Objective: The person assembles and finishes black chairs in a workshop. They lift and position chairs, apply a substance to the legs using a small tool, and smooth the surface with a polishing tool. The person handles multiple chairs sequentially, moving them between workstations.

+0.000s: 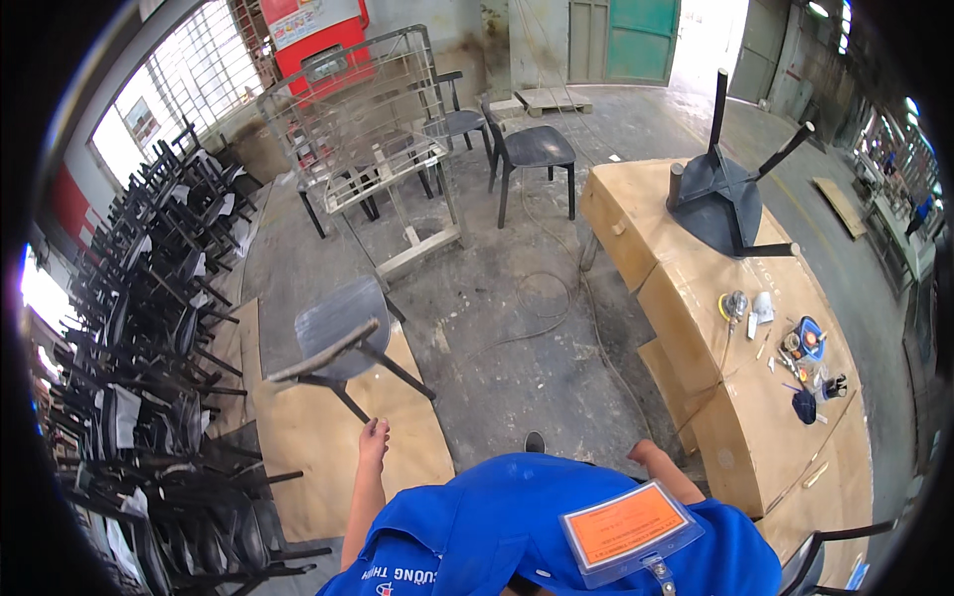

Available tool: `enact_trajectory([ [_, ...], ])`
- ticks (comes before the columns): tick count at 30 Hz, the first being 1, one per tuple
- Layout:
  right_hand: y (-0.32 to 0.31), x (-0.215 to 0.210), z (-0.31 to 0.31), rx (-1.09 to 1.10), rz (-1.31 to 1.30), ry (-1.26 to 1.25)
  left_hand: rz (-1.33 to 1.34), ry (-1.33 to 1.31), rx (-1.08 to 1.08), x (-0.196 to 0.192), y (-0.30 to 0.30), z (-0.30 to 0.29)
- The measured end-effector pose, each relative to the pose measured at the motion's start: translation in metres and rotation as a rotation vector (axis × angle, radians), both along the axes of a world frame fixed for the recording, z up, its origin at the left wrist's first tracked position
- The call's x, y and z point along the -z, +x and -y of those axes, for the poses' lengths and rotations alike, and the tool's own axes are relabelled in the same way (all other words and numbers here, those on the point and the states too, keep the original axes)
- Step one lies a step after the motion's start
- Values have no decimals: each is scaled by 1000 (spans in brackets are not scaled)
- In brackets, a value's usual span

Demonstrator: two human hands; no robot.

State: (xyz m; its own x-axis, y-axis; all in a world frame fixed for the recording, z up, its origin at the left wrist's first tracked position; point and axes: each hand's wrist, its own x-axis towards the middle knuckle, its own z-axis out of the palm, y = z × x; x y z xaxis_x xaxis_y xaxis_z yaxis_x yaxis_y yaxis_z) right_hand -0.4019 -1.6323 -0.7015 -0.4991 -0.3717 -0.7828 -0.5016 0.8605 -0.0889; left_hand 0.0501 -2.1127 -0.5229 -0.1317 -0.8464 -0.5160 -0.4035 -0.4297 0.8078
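Note:
My left hand [374, 439] is out in front of my left side with its fingers curled. It overlaps the lower end of a leg of a dark chair [343, 310]; whether it touches the leg I cannot tell, and the inside of the hand is hidden. That chair stands upright on a light brown sheet [328, 467] on the floor, its curved backrest nearest me. My right hand [641, 453] hangs low by my right side, near the workbench [686, 343]. Its fingers are too indistinct to make out, and no object shows in it.
Stacked dark chairs [149, 328] crowd the left. A metal frame rack [397, 214] and another chair [535, 149] stand ahead. An upturned chair [717, 204], a disc sander [733, 306] and a blue tray [810, 340] lie on the workbench. A hose [596, 338] crosses the floor.

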Motion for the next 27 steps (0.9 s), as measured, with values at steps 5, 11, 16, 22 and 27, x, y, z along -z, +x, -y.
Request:
enact_trajectory([
  [5,-62,-26,93,-4,-186,-298,-24,-30,-91,-23,-26,76],
  [11,-78,-64,214,231,-135,-445,-246,121,168,-44,-86,156],
  [16,-55,-68,253,323,-85,-427,-228,208,566,-45,-187,218],
  [22,-61,-26,238,223,-50,-175,-207,224,960,-56,-322,254],
  [27,-112,34,237,364,31,-96,-203,168,1218,-64,-456,288],
])
